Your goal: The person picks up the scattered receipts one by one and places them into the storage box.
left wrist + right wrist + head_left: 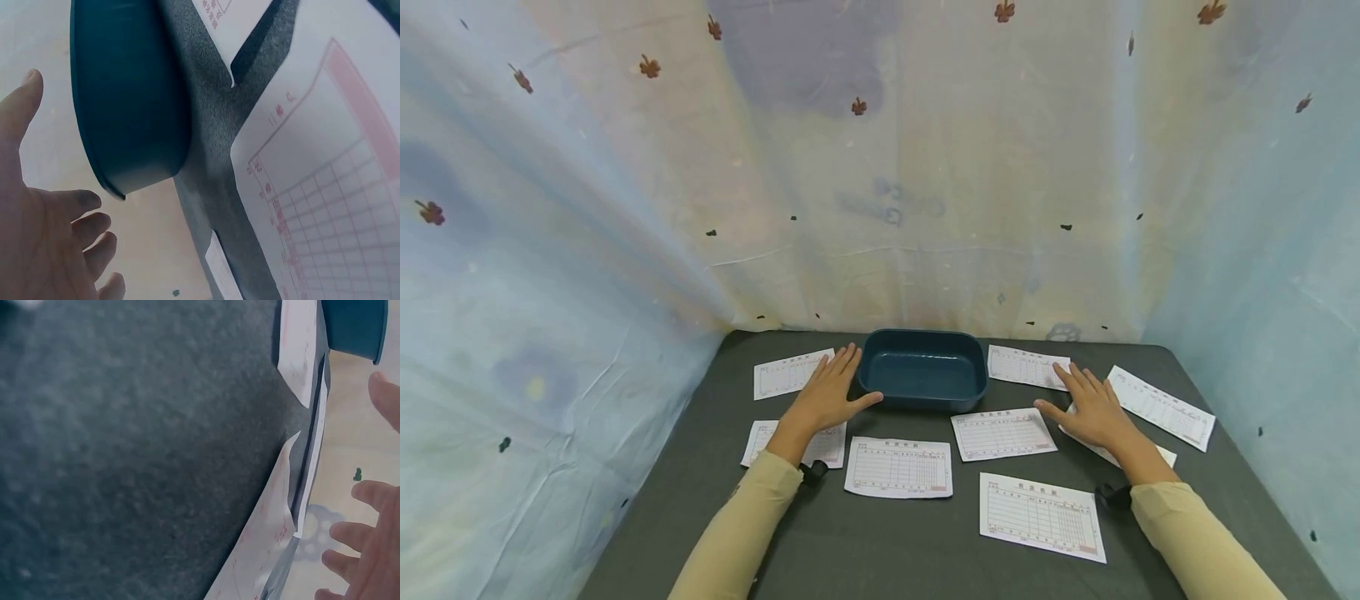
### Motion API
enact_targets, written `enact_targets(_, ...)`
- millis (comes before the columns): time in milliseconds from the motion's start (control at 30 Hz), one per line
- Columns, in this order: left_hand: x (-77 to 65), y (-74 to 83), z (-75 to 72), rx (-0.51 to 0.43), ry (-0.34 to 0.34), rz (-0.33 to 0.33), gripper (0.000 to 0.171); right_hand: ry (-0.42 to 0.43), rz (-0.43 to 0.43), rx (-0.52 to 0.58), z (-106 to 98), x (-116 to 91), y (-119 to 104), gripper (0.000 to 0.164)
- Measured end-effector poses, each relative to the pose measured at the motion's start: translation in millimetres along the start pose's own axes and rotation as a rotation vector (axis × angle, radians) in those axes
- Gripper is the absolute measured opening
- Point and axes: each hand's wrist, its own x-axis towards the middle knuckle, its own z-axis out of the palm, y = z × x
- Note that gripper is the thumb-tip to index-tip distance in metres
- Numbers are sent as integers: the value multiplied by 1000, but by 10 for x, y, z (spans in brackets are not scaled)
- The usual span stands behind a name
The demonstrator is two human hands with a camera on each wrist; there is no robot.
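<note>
A dark teal rectangular tub (922,403) stands at the back middle of the dark table. My left hand (829,392) is held beside its left end, thumb and fingers spread and holding nothing. In the left wrist view the tub's wall (128,94) rises just past those fingers. My right hand (1093,408) hovers with spread fingers over a printed form slip (1105,452), which it partly hides. Nothing is in that hand either; the right wrist view shows its fingers (356,534) apart. Nearest the tub's right side lie a form slip (1028,367) and another slip (1003,434).
More printed slips lie spread about: one at back left (786,377), one partly under the left wrist (760,437), one at the middle (898,468), one at front right (1041,512) and one at far right (1161,407). A patterned curtain (925,208) hangs behind the table.
</note>
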Motion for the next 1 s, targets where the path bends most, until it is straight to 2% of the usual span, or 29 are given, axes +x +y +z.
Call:
enact_targets(333,136,58,45,11,-16,-5,110,-31,26,8,-56,165,-5,102)
enact_targets(500,212,74,72,5,-31,0,111,-41,59,80,-21,258,65,106)
enact_targets(667,264,103,83,9,-37,6,112,-10,114,124,-23,339,95,106)
enact_targets(833,286,145,79,5,-47,1,111,43,150,116,-20,389,114,95)
enact_targets(1000,311,162,72,2,-55,-20,112,43,217,111,-5,426,156,95)
